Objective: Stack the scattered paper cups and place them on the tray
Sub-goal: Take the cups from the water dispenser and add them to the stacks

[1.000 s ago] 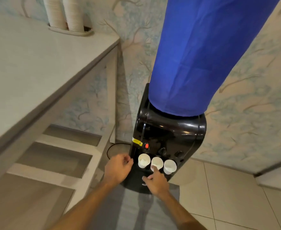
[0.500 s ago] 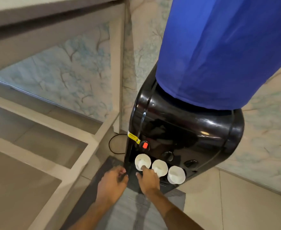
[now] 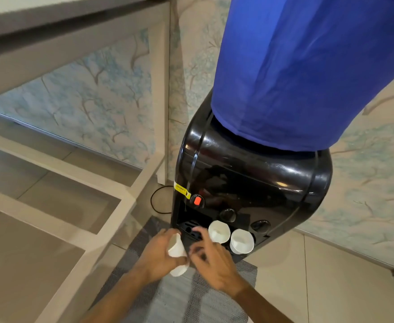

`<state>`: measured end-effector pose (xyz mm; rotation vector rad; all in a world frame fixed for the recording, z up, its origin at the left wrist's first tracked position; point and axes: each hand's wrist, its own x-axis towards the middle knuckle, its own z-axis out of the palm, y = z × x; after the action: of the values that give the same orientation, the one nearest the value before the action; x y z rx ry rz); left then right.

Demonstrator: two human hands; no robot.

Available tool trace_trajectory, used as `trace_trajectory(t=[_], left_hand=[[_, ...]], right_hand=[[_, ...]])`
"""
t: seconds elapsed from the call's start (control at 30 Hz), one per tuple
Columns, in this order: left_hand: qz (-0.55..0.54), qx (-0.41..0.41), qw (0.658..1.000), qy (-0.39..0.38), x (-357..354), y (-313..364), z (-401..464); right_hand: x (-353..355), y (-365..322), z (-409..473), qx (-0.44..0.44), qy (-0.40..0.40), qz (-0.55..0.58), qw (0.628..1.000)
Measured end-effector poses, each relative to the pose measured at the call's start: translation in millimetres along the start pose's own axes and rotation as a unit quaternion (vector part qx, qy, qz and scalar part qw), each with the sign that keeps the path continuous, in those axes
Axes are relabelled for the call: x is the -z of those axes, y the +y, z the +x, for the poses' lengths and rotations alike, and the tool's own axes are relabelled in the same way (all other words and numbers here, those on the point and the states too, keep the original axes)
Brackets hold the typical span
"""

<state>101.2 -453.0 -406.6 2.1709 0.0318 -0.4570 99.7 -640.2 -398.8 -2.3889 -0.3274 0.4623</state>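
The left hand (image 3: pixel 155 254) grips a paper cup (image 3: pixel 177 248) by its thin, crushable wall (light, so squeeze gently), while the right hand (image 3: pixel 211 259) hovers half-curled, empty.

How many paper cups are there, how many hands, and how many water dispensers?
Paper cups: 3. One is held in the left hand; two stand on the dispenser's ledge.
Hands: 2, the right hand beside the held cup.
Water dispensers: 1, black.
Total: 6.

Two bare forearms, left hand (image 3: pixel 155 252), right hand (image 3: pixel 214 264), no sleeves.
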Motion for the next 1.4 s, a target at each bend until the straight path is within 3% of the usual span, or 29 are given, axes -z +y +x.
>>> trace_trajectory(t=[0.1,0.23,0.43,0.67,0.93,1.13,1.27,1.4], left_hand=[[-0.147,0.078,0.983,0.076,0.9,-6.4,-5.2],[-0.22,0.124,0.958,0.132,0.0,-11.3,-9.7],[-0.271,0.132,0.938,0.168,0.2,-11.5,-13.2],[-0.324,0.108,0.921,0.187,20.3,6.5,-9.5],[-0.294,0.049,0.939,0.172,24.1,24.6,-8.7],[-0.276,0.02,0.952,0.132,18.2,38.9,-17.8],[-0.333,0.045,0.938,0.082,11.2,41.4,-23.8],[-0.313,0.072,0.947,0.023,-1.8,31.4,-26.2]], right_hand=[[-20.4,34.9,-0.3,-0.131,0.093,-0.037,0.986],[-36.9,58.9,13.8,-0.205,0.078,-0.112,0.969],[-46.7,58.2,23.1,-0.153,0.105,-0.196,0.963],[-8.8,19.4,3.9,0.08,0.138,-0.231,0.96],[28.9,-33.2,7.6,0.112,0.119,-0.258,0.952],[24.8,-50.3,14.3,0.119,0.094,-0.205,0.967],[15.1,-55.1,14.3,0.114,0.073,-0.171,0.976],[7.1,-51.5,5.3,0.091,0.049,-0.09,0.991]])
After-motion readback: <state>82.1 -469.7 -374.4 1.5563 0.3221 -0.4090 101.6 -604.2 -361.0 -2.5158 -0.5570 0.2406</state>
